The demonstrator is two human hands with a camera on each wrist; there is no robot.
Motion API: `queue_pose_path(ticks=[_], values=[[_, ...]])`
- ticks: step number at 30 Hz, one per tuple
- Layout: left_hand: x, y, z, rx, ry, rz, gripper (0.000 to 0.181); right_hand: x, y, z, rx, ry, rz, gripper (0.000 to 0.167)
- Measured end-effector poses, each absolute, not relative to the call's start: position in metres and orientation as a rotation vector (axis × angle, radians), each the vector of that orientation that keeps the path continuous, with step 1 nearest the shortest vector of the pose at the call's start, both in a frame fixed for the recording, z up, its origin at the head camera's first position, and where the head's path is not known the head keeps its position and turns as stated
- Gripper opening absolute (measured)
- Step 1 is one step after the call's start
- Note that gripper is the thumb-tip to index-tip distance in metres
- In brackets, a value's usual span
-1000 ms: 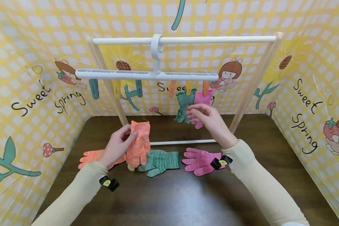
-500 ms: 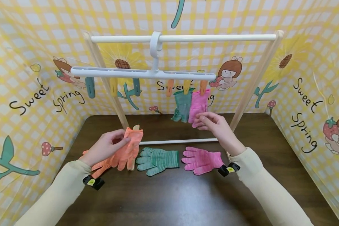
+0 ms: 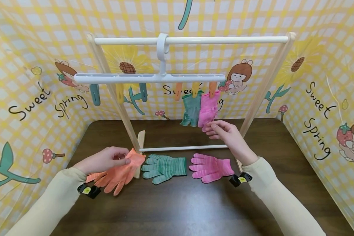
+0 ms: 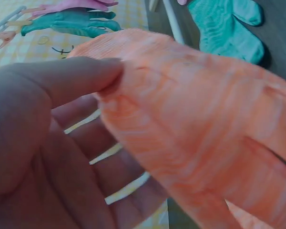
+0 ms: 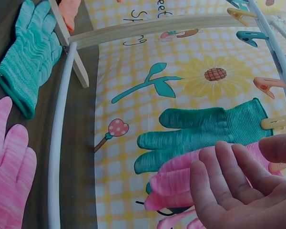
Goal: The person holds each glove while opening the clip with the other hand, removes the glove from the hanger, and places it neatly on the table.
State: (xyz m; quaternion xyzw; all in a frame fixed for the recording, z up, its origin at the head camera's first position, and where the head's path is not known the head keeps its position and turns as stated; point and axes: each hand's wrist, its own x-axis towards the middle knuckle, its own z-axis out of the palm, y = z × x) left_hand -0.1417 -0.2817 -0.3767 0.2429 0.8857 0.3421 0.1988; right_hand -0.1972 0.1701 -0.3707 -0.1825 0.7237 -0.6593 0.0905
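Note:
My left hand (image 3: 106,160) pinches the cuff of an orange knit glove (image 3: 124,175) between thumb and fingers, low over the table's left side. Another orange glove, mostly hidden, shows beneath it. My right hand (image 3: 225,137) is raised beside the fingertips of a hanging pink glove (image 3: 207,109), its fingers loosely bent in the right wrist view with nothing in them; whether it touches that glove I cannot tell. Next to the pink one hangs a green glove (image 3: 191,109). On the table lie a green glove (image 3: 165,167) and a pink glove (image 3: 210,167).
A white hanger (image 3: 147,78) hangs from the top bar of a wooden rack (image 3: 262,88). Several clips line it, including a teal clip (image 3: 95,95) and a yellow clip (image 3: 119,93) with nothing in them. A low white bar (image 3: 183,148) crosses behind the lying gloves.
My left hand has carried the orange glove down and left, from upright above the table to low over it. The right hand has moved slightly down and right from the hanging gloves.

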Motion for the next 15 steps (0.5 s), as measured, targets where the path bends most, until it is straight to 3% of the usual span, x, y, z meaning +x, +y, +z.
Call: queue_pose_path(ticks=[15], values=[[-0.130,-0.294,-0.406,0.719,2.334,0.720,0.028,-0.201,0.168,-0.377,-0.524,2.160,-1.955,0.038]])
